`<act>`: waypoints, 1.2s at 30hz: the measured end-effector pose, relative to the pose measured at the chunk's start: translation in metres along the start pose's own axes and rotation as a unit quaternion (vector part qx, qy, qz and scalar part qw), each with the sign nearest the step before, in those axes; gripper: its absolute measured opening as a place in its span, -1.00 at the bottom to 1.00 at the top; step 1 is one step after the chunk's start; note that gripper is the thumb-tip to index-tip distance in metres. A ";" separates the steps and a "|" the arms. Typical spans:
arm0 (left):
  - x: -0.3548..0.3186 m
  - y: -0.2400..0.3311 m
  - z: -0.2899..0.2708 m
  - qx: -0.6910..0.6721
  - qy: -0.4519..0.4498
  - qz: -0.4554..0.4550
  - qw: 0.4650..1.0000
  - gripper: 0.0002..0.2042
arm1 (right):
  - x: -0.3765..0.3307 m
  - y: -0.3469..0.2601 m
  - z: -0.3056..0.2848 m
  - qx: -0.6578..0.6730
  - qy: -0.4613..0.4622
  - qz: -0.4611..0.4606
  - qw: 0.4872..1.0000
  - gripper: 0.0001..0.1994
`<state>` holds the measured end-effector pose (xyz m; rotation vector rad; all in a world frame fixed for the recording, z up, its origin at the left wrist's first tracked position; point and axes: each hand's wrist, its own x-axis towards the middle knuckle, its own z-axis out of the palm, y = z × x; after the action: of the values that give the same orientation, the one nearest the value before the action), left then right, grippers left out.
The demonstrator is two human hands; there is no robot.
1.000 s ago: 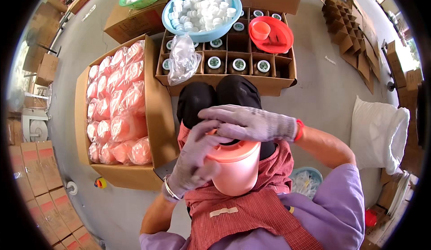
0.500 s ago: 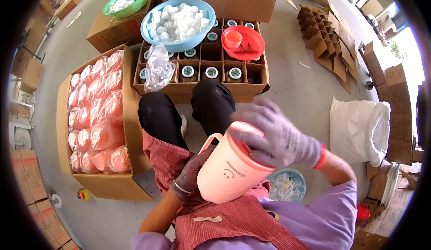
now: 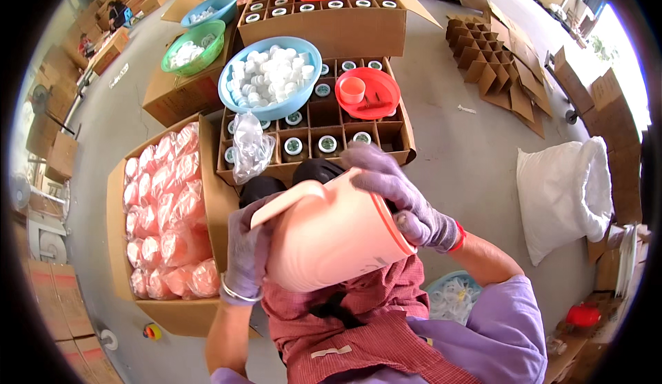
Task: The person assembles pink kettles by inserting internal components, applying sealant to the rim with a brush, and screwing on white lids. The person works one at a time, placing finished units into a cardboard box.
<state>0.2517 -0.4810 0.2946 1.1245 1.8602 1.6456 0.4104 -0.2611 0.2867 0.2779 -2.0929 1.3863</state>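
Note:
A pink plastic jug (image 3: 331,239) lies tilted over my lap, its handle (image 3: 293,198) toward the upper left and its rim end toward the right. My left hand (image 3: 246,249), in a grey-purple glove, is closed around the base end beside the handle. At the rim end my right hand (image 3: 403,194), gloved the same way, grips the jug with the thumb at the edge and the fingers over the top side. The jug's far side and its opening are hidden.
Left stands a carton (image 3: 224,211) of pink film-wrapped items. Ahead, a divided carton (image 3: 396,156) of lidded jars bears a blue basin (image 3: 224,94) of white caps, a red tray (image 3: 393,91) and a crumpled clear bag (image 3: 252,149). Right are a white sack (image 3: 555,198) and a basin (image 3: 476,284) of white pieces.
The jug has turned, bringing its handle up and its printed face downward. My left hand has moved up its base end; my right hand has gone from over the top to gripping the rim side.

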 end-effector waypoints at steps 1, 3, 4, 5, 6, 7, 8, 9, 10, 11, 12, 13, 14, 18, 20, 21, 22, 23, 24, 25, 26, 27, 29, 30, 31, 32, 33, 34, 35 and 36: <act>0.001 -0.002 0.000 0.040 0.014 0.053 0.998 -0.63 | -0.001 0.005 0.009 0.062 0.047 0.051 0.996 -0.50; 0.011 0.030 0.012 0.292 0.021 0.265 0.919 -0.69 | -0.015 0.024 0.024 0.031 0.113 0.178 0.977 -0.35; 0.014 0.029 0.017 0.413 -0.003 0.324 0.851 -0.69 | -0.020 0.031 0.020 0.026 0.077 0.166 0.983 -0.35; 0.018 0.030 0.016 0.359 -0.005 0.288 0.888 -0.71 | -0.025 0.037 0.017 0.065 0.060 0.217 0.972 -0.37; 0.024 0.029 0.014 0.305 -0.004 0.251 0.919 -0.73 | -0.029 0.046 0.011 0.102 0.042 0.266 0.958 -0.39; 0.026 0.019 0.012 0.186 0.014 0.102 0.977 -0.74 | -0.036 0.059 0.008 -0.065 0.067 0.163 0.982 -0.44; 0.022 0.005 0.003 0.069 0.035 -0.054 0.996 -0.74 | -0.011 0.037 0.014 -0.107 0.135 0.124 0.977 -0.52; 0.019 -0.003 -0.003 -0.051 0.056 -0.208 0.975 -0.74 | -0.002 0.023 0.007 -0.062 0.058 0.030 0.996 -0.53; 0.021 0.001 -0.004 0.064 0.049 -0.051 0.995 -0.74 | 0.004 0.017 0.002 -0.021 -0.019 -0.067 0.997 -0.54; 0.025 0.006 0.002 0.170 0.030 0.108 0.979 -0.74 | 0.001 0.023 0.013 0.016 0.080 0.028 0.996 -0.50; 0.029 0.012 0.010 0.267 0.011 0.265 0.926 -0.74 | 0.004 0.025 0.030 0.207 0.213 0.274 0.915 -0.44; 0.028 0.024 0.020 0.411 -0.014 0.344 0.844 -0.71 | 0.001 0.039 0.023 0.370 0.227 0.329 0.839 -0.47; 0.031 0.022 0.020 0.346 -0.017 0.314 0.884 -0.71 | -0.002 0.049 0.017 0.444 0.223 0.357 0.791 -0.50; 0.037 0.015 0.001 -0.016 0.027 -0.173 0.984 -0.68 | 0.007 0.033 0.005 0.035 0.113 0.076 0.990 -0.55; 0.029 0.007 0.007 0.035 0.036 -0.004 0.999 -0.67 | 0.006 0.022 0.003 -0.031 0.035 -0.021 0.999 -0.49; 0.029 0.009 0.017 0.055 0.032 0.126 0.990 -0.66 | 0.007 0.020 0.008 0.124 0.117 0.122 0.978 -0.50; 0.031 0.013 0.018 0.182 0.013 0.200 0.963 -0.67 | 0.013 0.017 0.017 0.274 0.194 0.258 0.906 -0.50; 0.035 0.020 0.016 0.304 -0.007 0.270 0.914 -0.67 | 0.016 0.019 0.019 0.338 0.208 0.322 0.860 -0.52; 0.039 0.027 0.018 0.416 -0.022 0.336 0.845 -0.67 | 0.016 0.019 0.020 0.395 0.232 0.387 0.800 -0.54; 0.043 0.022 0.012 0.316 -0.020 0.311 0.896 -0.71 | 0.011 0.032 0.016 0.382 0.204 0.393 0.811 -0.58; 0.044 0.012 0.007 0.203 0.008 0.181 0.962 -0.72 | 0.006 0.048 0.010 0.369 0.176 0.398 0.822 -0.62; 0.037 0.002 -0.005 0.095 0.037 0.037 0.994 -0.72 | 0.011 0.040 0.009 0.252 0.090 0.283 0.921 -0.58; 0.030 -0.006 -0.011 0.023 0.102 -0.112 0.988 -0.74 | 0.019 0.021 0.007 -0.056 0.049 -0.004 0.997 -0.48; 0.030 -0.002 -0.010 0.053 0.097 -0.057 0.992 -0.68 | 0.017 0.010 0.011 0.031 0.002 0.045 0.998 -0.38; 0.028 0.006 -0.009 0.081 0.092 -0.002 0.992 -0.62 | 0.014 0.022 0.018 0.118 0.025 0.075 0.990 -0.26; 0.026 0.012 -0.006 0.108 0.089 0.050 0.989 -0.56 | 0.018 0.021 0.020 0.120 0.033 0.064 0.990 -0.26; 0.026 0.006 -0.011 0.103 0.102 0.089 0.985 -0.55 | 0.023 0.018 0.020 0.122 0.041 0.054 0.990 -0.27; 0.026 0.006 -0.015 0.127 0.105 0.115 0.980 -0.56 | 0.028 0.018 0.022 0.124 0.048 0.043 0.990 -0.28; 0.029 0.009 -0.019 0.151 0.104 0.142 0.973 -0.56 | 0.031 0.022 0.025 0.110 0.056 0.013 0.992 -0.28; 0.031 0.009 -0.024 0.173 0.103 0.169 0.965 -0.56 | 0.033 0.027 0.025 0.054 0.044 -0.034 0.997 -0.28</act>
<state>0.2183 -0.4720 0.3144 1.5387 2.2546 1.7095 0.3615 -0.2661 0.2788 0.3233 -1.9246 1.4468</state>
